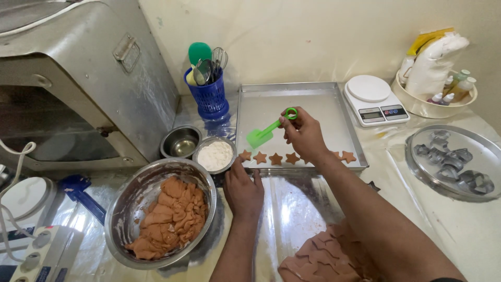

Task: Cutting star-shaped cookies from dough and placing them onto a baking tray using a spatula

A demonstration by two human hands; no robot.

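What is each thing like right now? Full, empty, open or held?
Big steel bowl: holds brown dough.
Small steel bowl of white flour: nearly full.
Small empty steel bowl: empty.
Square metal baking tray: one row of star cookies.
Green plastic spatula: held by right hand.
Left hand: flat on table.

There is one camera, worn on the person's head. It looks down and forward, from close up, at the counter (292, 209). The wall (313, 36) is at the far side.

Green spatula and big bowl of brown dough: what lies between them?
In the head view, the small bowl of flour sits between the green spatula and the dough bowl.
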